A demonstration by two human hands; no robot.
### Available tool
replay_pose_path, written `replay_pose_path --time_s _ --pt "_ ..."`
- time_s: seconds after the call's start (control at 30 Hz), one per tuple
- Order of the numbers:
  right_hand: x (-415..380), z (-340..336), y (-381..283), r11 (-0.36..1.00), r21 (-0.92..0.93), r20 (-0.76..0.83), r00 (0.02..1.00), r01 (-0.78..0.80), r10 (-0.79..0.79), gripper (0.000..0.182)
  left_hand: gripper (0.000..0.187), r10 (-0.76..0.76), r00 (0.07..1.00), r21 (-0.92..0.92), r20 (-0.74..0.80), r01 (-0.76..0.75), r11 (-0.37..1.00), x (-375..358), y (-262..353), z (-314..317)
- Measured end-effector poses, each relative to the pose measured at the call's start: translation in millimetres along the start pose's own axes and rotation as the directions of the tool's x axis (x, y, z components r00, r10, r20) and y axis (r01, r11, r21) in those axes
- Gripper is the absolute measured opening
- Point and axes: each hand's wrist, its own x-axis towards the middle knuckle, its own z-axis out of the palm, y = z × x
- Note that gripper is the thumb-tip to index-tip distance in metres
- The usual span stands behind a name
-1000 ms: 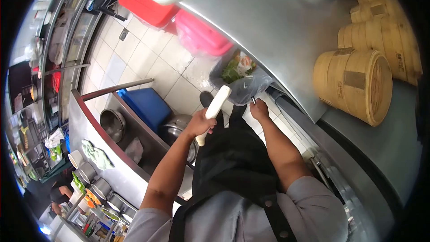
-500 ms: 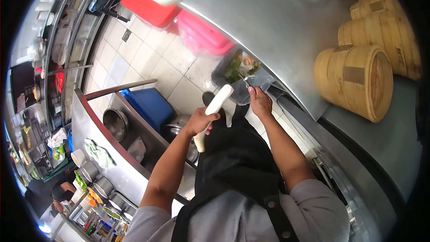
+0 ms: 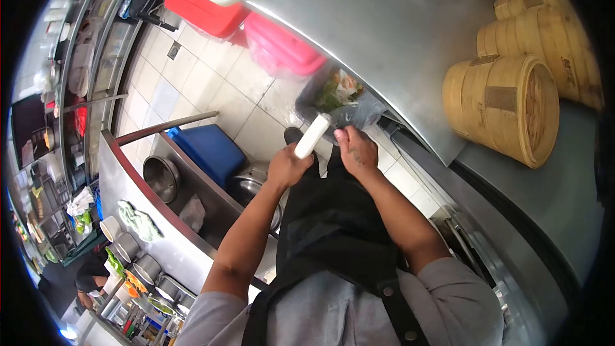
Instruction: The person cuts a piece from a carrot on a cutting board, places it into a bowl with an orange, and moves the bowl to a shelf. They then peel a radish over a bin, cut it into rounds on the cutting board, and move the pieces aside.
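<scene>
My left hand (image 3: 289,166) is closed round a long white radish (image 3: 312,137), which tilts up and away toward the bin. Its lower end is hidden by the fingers and wrist. My right hand (image 3: 356,151) is closed, thumb on top, on a slim peeler (image 3: 329,119) whose head is at the radish's far end. Most of the peeler is covered by the hand or too small to make out. Just beyond both hands stands a grey bin (image 3: 309,97) with a clear liner, holding green and orange vegetable scraps (image 3: 341,90).
A steel counter (image 3: 371,19) with bamboo steamers (image 3: 500,109) runs along the right. Pink (image 3: 282,45) and red (image 3: 205,13) lidded tubs stand beyond the bin. On the left are a steel shelf unit with a bowl (image 3: 161,178) and a blue container (image 3: 208,157). Another person (image 3: 90,279) works far left.
My right hand has moved left and down, bringing the peeler from over the bin to the radish's far end. My left hand has shifted slightly, and less of the radish's lower end shows.
</scene>
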Motion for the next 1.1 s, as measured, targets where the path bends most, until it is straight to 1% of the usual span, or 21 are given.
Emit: replay_pose_path --time_s 0.07,0.1,0.17,0.2,0.27,0.3,0.37,0.4,0.47,0.53,0.6,0.67,0.7,0.73,0.8,0.83,0.93,0.97,1.03,1.07,1.1 --pt "0.8 -2.5 -4.4 0.997 -0.077 0.105 0.994 -0.005 0.013 0.041 0.044 0.002 1.0 0.101 0.017 -0.004 0.995 -0.3 7.8 0.6" --pt "2.9 0.2 3.5 0.997 -0.077 0.104 0.994 -0.008 0.016 0.041 0.044 0.003 1.0 0.102 0.019 -0.005 0.995 -1.3 6.9 1.9" --pt "17.8 9.8 36.6 0.963 -0.162 0.114 0.965 -0.218 0.237 0.048 0.042 0.077 0.997 0.14 -0.016 -0.074 0.987 -0.8 5.5 4.5" --pt "21.5 7.5 45.3 0.951 -0.143 0.102 0.952 -0.273 0.288 0.053 0.042 0.077 0.997 0.14 -0.016 -0.074 0.987 -3.1 5.3 4.4" --pt "17.2 5.7 50.1 0.971 -0.106 0.072 0.973 -0.213 0.221 0.049 0.041 0.124 0.99 0.141 -0.059 -0.115 0.983 -6.1 3.6 3.2" --pt "10.9 -0.7 36.9 0.984 -0.074 0.093 0.981 -0.164 0.17 0.047 0.041 0.118 0.992 0.141 -0.053 -0.11 0.984 -8.2 1.4 4.7" --pt "0.4 0.4 14.6 0.996 -0.066 0.096 0.994 -0.051 0.057 0.041 0.041 0.083 0.994 0.255 -0.07 -0.062 0.965 -4.2 3.9 7.6" --pt "-0.3 -2.7 8.0 0.998 -0.067 0.125 0.992 0.01 -0.002 0.044 0.041 0.085 0.994 0.251 -0.072 -0.065 0.966 -3.5 6.7 8.5" --pt "10.4 -4.8 11.5 0.965 -0.163 0.183 0.955 -0.205 0.234 0.048 0.04 0.121 0.989 0.335 -0.087 -0.085 0.938 -6.3 9.6 9.1" --pt "18.1 -2.2 42.4 0.934 -0.171 0.135 0.931 -0.314 0.338 0.05 0.039 0.152 0.983 0.374 -0.106 -0.102 0.922 -10.3 6.7 10.6" --pt "19.1 -12.8 32.1 0.942 -0.165 0.127 0.941 -0.292 0.313 0.05 0.038 0.191 0.973 0.408 -0.132 -0.122 0.905 -3.9 11.4 9.1" --pt "5.2 -19.0 9.8 0.981 -0.122 0.203 0.964 -0.15 0.172 0.051 0.038 0.183 0.975 0.465 -0.123 -0.106 0.879 -7.4 11.3 10.5" --pt "4.7 -24.2 -2.0 0.973 -0.211 0.261 0.953 -0.098 0.153 0.052 0.038 0.188 0.974 0.483 -0.128 -0.104 0.869 -4.1 8.9 13.1" --pt "8.1 -18.8 8.4 0.972 -0.214 0.259 0.954 -0.096 0.151 0.052 0.038 0.19 0.973 0.48 -0.131 -0.106 0.871 -3.4 9.0 14.4" --pt "19.2 -0.2 43.4 0.931 -0.282 0.196 0.935 -0.234 0.294 0.054 0.039 0.211 0.973 0.523 -0.093 -0.132 0.842 -5.4 9.1 13.1" --pt "24.6 -1.4 52.6 0.9 -0.305 0.202 0.903 -0.311 0.381 0.056 0.039 0.211 0.973 0.526 -0.097 -0.13 0.841 -6.1 9.5 10.8" --pt "18.9 5.4 62.9 0.951 -0.09 0.228 0.923 -0.296 0.309 0.061 0.036 0.199 0.975 0.495 -0.1 -0.125 0.86 -17.0 10.6 6.5" --pt "15.7 8.9 60.3 0.954 -0.089 0.233 0.925 -0.288 0.301 0.061 0.037 0.159 0.978 0.429 -0.132 -0.088 0.899 -13.6 16.0 0.7" --pt "3.3 17.5 50.5 0.935 0.147 0.295 0.917 -0.322 0.27 0.058 0.04 0.081 0.97 0.279 -0.23 -0.014 0.96 -11.0 23.5 -12.1" --pt "-2.4 23.9 47.8 0.938 0.154 0.302 0.919 -0.311 0.255 0.058 0.04 0.143 0.93 0.101 -0.339 -0.116 0.988 -9.0 12.5 -14.2" --pt "-10.1 30.6 46.1 0.909 0.262 0.332 0.915 -0.324 0.231 0.055 0.039 -0.013 0.949 -0.163 -0.314 -0.04 0.986 -10.8 19.8 -26.7"
